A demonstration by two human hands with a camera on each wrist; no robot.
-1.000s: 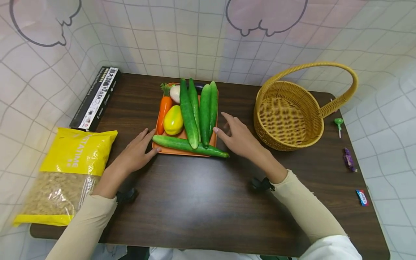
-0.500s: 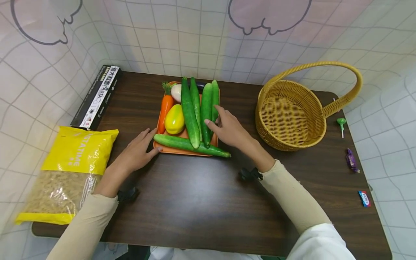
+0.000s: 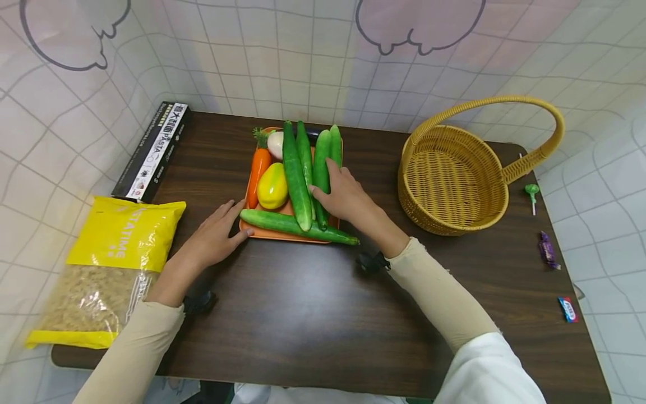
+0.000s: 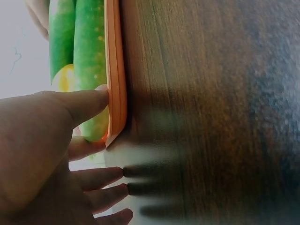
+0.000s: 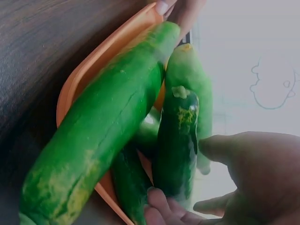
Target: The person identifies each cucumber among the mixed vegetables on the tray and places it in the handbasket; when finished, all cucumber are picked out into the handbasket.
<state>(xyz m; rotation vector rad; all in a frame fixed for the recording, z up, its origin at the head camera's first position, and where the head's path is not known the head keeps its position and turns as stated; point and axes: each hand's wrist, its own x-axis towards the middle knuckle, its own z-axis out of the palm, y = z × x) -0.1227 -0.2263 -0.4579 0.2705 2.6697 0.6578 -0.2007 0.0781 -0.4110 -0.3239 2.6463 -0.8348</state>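
An orange tray (image 3: 272,235) holds several cucumbers, a carrot (image 3: 260,168), a glossy yellow oval fruit or vegetable (image 3: 273,188) and a round white vegetable (image 3: 275,145). My left hand (image 3: 214,238) rests at the tray's front left corner, fingers extended and thumb on the rim (image 4: 115,93). My right hand (image 3: 349,197) grips one of the upright cucumbers (image 3: 321,165), thumb on its left side and fingers on its right. Another cucumber (image 3: 277,222) lies crosswise at the front, its right end past the tray. A dark purple vegetable (image 3: 313,136) is mostly hidden behind.
A wicker basket (image 3: 406,207) with a tall handle stands right. At the left lie a black pasta box (image 3: 151,151) and a yellow pasta bag (image 3: 118,235). A green lollipop (image 3: 532,191), purple candy (image 3: 547,251) and small blue-red packet (image 3: 567,310) line the right edge.
My right hand has moved left from beside the tray onto the upright cucumbers and closed round one. My left hand has stayed at the tray corner.
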